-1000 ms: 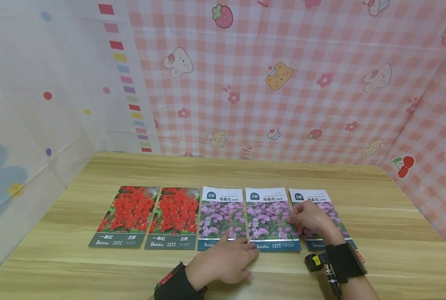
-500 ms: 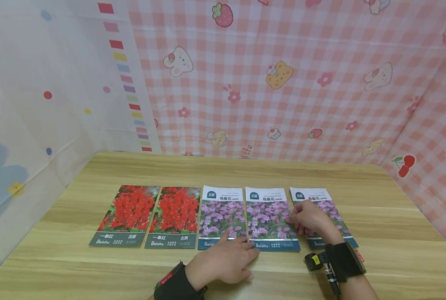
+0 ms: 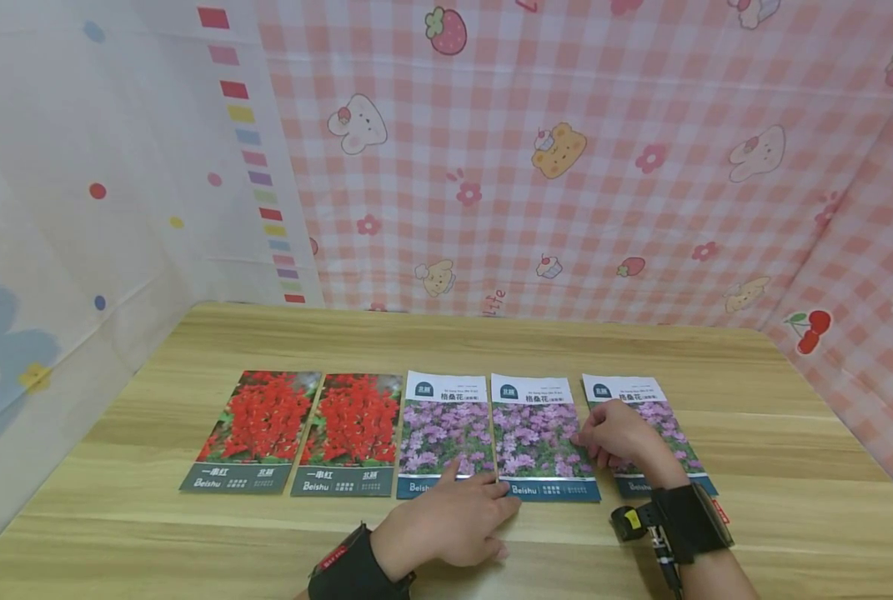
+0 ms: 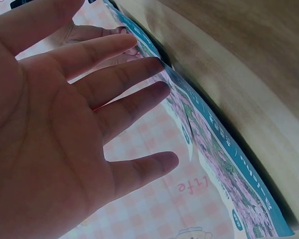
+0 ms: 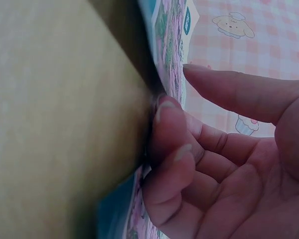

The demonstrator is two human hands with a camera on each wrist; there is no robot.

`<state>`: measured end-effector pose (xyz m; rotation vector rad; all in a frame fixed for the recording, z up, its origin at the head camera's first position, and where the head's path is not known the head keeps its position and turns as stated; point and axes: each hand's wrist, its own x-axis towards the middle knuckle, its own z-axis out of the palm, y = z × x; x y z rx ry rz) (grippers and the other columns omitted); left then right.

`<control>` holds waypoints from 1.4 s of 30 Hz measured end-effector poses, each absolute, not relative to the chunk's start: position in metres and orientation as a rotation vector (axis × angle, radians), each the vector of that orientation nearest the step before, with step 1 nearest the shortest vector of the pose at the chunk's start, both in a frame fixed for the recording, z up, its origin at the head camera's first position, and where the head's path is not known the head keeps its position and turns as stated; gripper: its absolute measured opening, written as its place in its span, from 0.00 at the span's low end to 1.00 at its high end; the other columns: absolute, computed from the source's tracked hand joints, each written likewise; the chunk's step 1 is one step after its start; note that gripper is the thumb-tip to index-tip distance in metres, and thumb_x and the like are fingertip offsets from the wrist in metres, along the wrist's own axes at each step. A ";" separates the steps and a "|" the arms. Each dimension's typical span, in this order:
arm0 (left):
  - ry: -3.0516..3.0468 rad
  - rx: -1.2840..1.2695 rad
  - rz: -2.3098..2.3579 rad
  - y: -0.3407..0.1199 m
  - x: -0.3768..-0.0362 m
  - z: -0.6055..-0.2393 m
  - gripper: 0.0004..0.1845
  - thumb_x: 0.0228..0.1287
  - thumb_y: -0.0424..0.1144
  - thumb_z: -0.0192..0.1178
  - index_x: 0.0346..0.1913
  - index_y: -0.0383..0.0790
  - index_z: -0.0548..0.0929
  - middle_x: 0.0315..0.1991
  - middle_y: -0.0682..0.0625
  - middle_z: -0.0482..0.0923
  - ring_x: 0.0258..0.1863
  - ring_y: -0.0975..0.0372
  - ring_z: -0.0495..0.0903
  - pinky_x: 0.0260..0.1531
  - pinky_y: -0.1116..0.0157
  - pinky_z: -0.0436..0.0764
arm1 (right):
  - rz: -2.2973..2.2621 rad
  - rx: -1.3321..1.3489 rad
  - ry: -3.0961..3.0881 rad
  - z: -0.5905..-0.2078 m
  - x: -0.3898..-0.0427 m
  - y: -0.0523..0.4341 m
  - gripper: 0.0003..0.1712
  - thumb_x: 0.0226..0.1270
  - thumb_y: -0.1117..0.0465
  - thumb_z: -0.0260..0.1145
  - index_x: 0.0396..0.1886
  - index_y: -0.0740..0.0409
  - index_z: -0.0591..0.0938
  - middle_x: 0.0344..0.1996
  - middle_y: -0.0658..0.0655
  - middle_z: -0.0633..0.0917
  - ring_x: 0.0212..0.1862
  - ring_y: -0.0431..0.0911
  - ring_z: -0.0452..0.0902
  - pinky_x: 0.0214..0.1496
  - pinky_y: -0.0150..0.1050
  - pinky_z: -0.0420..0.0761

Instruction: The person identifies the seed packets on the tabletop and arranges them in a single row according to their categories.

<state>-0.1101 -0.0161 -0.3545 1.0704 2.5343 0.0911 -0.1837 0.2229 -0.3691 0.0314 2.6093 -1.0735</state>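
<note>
Five seed packets lay in a row near the middle of the tabletop (image 3: 754,400). The left hand (image 3: 446,521) rested flat with its fingers straight, fingertips on the near edge where the left purple packet (image 3: 443,433) met the middle purple packet (image 3: 539,437). The right hand (image 3: 619,433) lay with fingers curled on the gap between the middle one and the right purple packet (image 3: 644,417), its fingertips pressing the paper; whether it pinched an edge I could not tell, since the wrist view was too close. The packets looked thin, light and floppy, probably slick on the wood, so sliding under a near corner would likely serve best. Two red packets (image 3: 303,429) lay to the left, touching side by side. Patterned cloth (image 3: 566,167) hung behind, well clear.
</note>
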 end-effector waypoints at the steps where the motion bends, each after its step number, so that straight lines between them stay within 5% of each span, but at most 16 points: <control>1: 2.535 1.073 0.089 -0.016 -0.110 -0.354 0.29 0.60 0.54 0.56 0.64 0.54 0.68 0.65 0.56 0.62 0.66 0.61 0.56 0.61 0.45 0.54 | -1.072 0.038 2.610 -0.369 -0.184 0.223 0.08 0.59 0.66 0.63 0.22 0.64 0.77 0.15 0.56 0.76 0.15 0.44 0.71 0.16 0.34 0.67; 17: 2.561 1.118 0.113 -0.017 -0.109 -0.353 0.28 0.59 0.53 0.58 0.63 0.56 0.69 0.64 0.55 0.63 0.65 0.59 0.58 0.60 0.44 0.55 | -1.183 -0.009 2.635 -0.351 -0.181 0.237 0.08 0.60 0.65 0.62 0.25 0.66 0.77 0.15 0.55 0.77 0.17 0.45 0.73 0.21 0.39 0.76; 31: 2.610 1.180 0.156 -0.015 -0.105 -0.348 0.28 0.61 0.52 0.57 0.64 0.53 0.68 0.63 0.54 0.64 0.64 0.59 0.59 0.60 0.44 0.57 | -1.264 -0.091 2.676 -0.328 -0.174 0.279 0.15 0.65 0.61 0.58 0.37 0.74 0.76 0.20 0.55 0.78 0.22 0.47 0.75 0.25 0.38 0.78; 42: 2.619 1.201 0.198 -0.005 -0.104 -0.347 0.28 0.62 0.50 0.56 0.65 0.53 0.66 0.64 0.54 0.64 0.65 0.60 0.59 0.60 0.45 0.57 | -1.277 0.000 2.726 -0.326 -0.172 0.304 0.23 0.68 0.55 0.56 0.45 0.75 0.74 0.31 0.60 0.81 0.31 0.48 0.77 0.33 0.39 0.79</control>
